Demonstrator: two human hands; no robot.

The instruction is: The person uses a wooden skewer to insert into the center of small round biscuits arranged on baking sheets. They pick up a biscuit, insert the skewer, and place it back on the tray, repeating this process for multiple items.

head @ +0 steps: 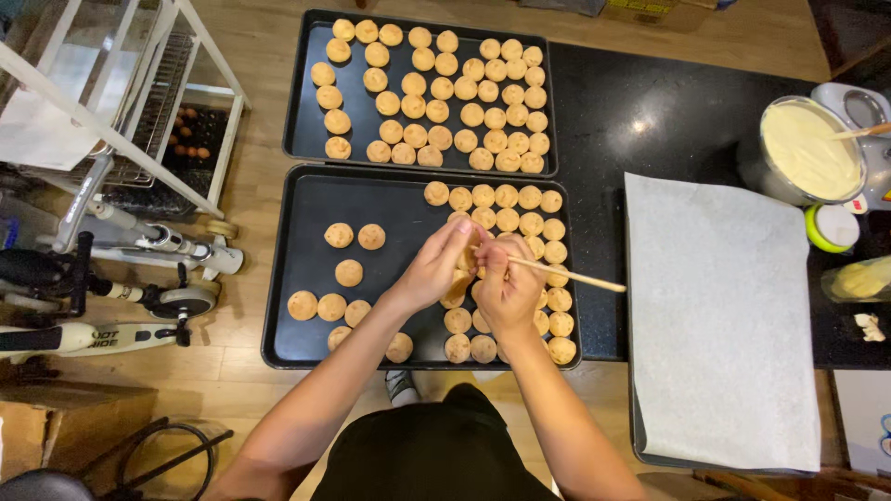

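My left hand (436, 267) holds a small round golden pastry puff (464, 262) over the near black baking tray (306, 269). My right hand (506, 283) grips a thin wooden stick (571, 276) whose tip points at the puff, the two hands close together. Several puffs (534, 232) lie in a cluster on the right side of this tray, and a few loose ones (348, 273) sit on its left part. A second black tray (311, 121) farther away is full of puffs in rows.
A tray lined with white parchment (719, 315) lies to the right on the dark counter (640, 111). A metal bowl of pale cream (807, 148) with a utensil stands at the far right. A white rack (139, 83) and a scooter (93, 339) are on the wooden floor to the left.
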